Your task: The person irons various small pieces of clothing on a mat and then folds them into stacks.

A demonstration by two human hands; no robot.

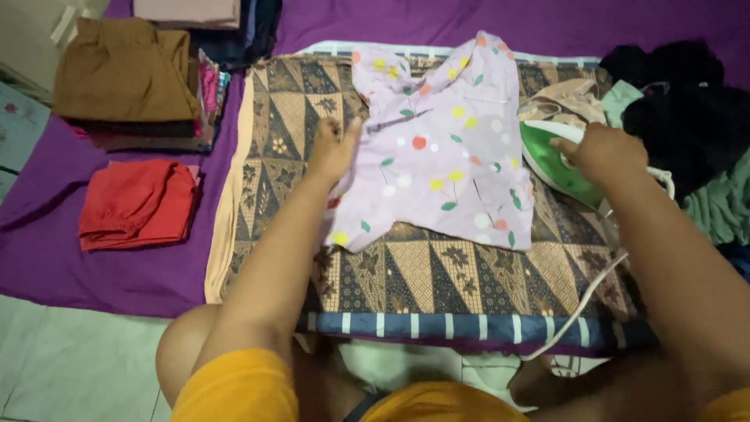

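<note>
A small lilac garment (441, 148) printed with coloured dots and leaves lies spread on a brown patterned batik cloth (437, 273). My left hand (334, 144) rests flat on the garment's left edge, pinning it down. My right hand (600, 152) grips the handle of a green and white iron (556, 160), which stands at the garment's right edge. The iron's white cord (582, 301) runs down across the cloth toward me.
A folded red garment (139, 205) and a stack of folded clothes topped by a brown piece (125, 74) sit at the left on a purple sheet (47, 242). A heap of dark and green unfolded clothes (687, 117) lies at the right. Pale floor tiles show at lower left.
</note>
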